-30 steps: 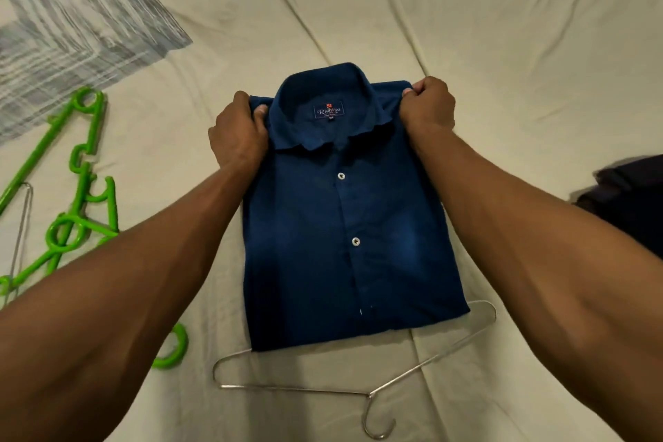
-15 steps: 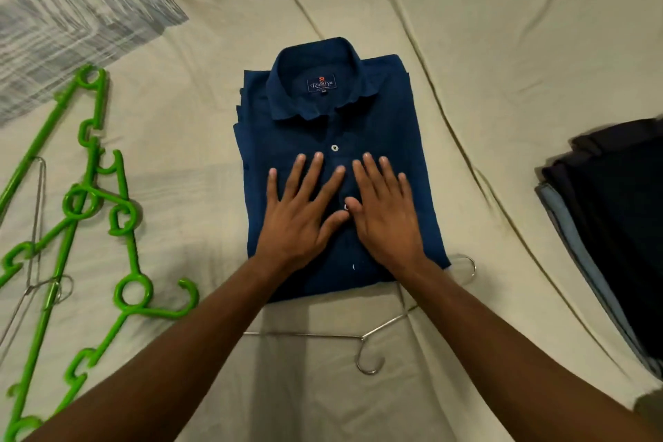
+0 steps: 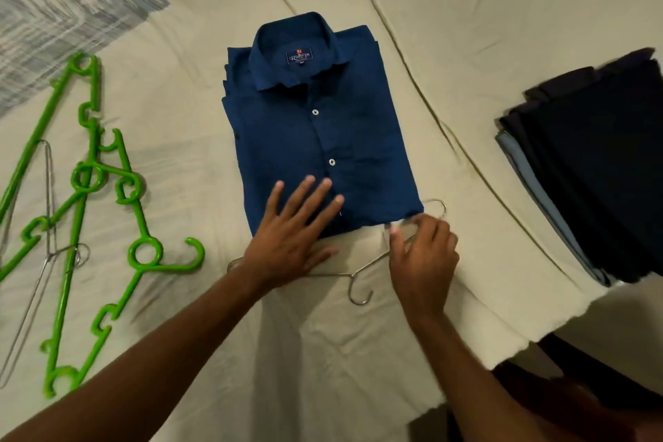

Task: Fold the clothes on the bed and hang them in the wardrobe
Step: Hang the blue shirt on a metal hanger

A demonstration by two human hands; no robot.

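The folded blue shirt [image 3: 319, 129] lay flat in the middle of the bed [image 3: 466, 11], collar at the far end, buttons up, its near hem over one arm of a wire hanger [image 3: 353, 276]. The left hand [image 3: 290, 237] was spread flat, grip released, straight fingers pressing the shirt's near-left corner while the heel of the palm sat off the hem on the sheet and over the hanger's bar. And there was the right hand [image 3: 423, 255] at the near-right corner, fingers curled, grasping the wire hanger's arm just where it emerged from under the hem! The hanger's hook pointed toward the person, lying on bare sheet, and its far loop peeked out just beyond the shirt's right edge.

To the left, well apart from the shirt, green plastic hangers [image 3: 86, 197] sprawled in a tangle with a second thin wire hanger [image 3: 46, 244] lying among them. A grey patterned cloth [image 3: 61, 0] covered the far-left corner. To the right, a stack of dark folded clothes [image 3: 595, 169] sat near the bed's edge, a pale blue layer at its bottom. Between stack and shirt ran a wide strip of bare creased sheet, and more lay beyond the collar. The mattress edge cut in at the near right, dark floor below.
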